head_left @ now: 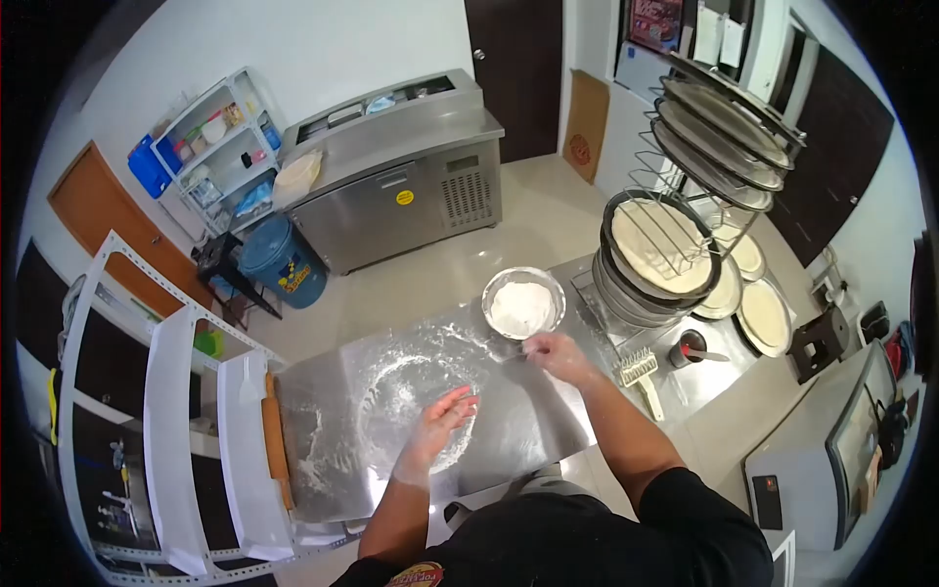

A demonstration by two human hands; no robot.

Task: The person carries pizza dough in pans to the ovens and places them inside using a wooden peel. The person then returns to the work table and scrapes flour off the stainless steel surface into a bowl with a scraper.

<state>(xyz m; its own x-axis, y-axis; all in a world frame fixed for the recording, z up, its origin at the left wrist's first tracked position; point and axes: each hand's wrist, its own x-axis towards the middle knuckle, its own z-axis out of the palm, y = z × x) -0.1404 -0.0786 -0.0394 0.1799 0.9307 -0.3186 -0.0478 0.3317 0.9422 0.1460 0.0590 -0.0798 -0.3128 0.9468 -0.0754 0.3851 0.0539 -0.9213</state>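
My left hand (447,425) hovers over the floured steel table (337,391), its fingers stretched out and nothing in them. Below it spreads a rough ring of white flour (386,396). Close to the near rim of a metal bowl (487,311), my right hand (559,356) has its fingers curled together. Whatever those fingers may hold is hidden, and I cannot tell whether they touch the rim. White flour (521,307) fills much of the bowl. To the right of my right hand lies a white dough docker (641,380) with a handle.
A wire rack (657,147) holds round pans above a stack topped by a dough-lined pan (657,245). Further right are flat dough rounds (764,315) and a dark cup (688,348) with a utensil across it. A rolling pin (277,440) lies along the table's left end.
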